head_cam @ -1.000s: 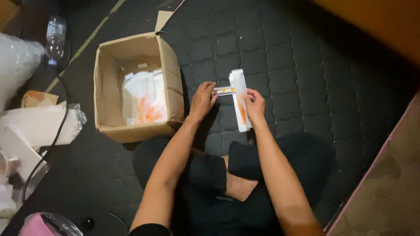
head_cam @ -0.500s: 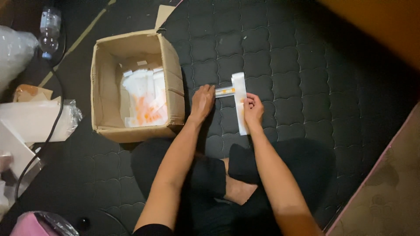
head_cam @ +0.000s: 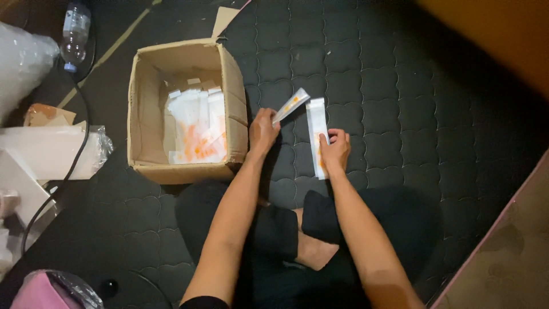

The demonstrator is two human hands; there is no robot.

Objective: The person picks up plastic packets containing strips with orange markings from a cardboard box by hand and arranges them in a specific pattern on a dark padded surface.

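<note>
Head view: person seated on dark quilted mat (head_cam: 400, 86).
Left hand (head_cam: 262, 133): closed on a slim white sachet (head_cam: 290, 105) with orange marks, tip tilted toward 1 o'clock.
Right hand (head_cam: 335, 150): fingers pressed flat on a long white packet (head_cam: 317, 133) lying on the mat, grasping nothing.
Cardboard box (head_cam: 234, 91): at 9 o'clock of the hands, open, holding similar packets (head_cam: 197, 131).
Plastic bottle (head_cam: 74, 31): far off at 10 o'clock.

Black quilted mat (head_cam: 400, 103) under my fingers (head_cam: 337, 137): pouch (head_cam: 316, 123) beneath them, box (head_cam: 234, 86) just left, bottle (head_cam: 74, 31) far left.

pink bag (head_cam: 40, 292) cut off, packet prints blurred
</note>
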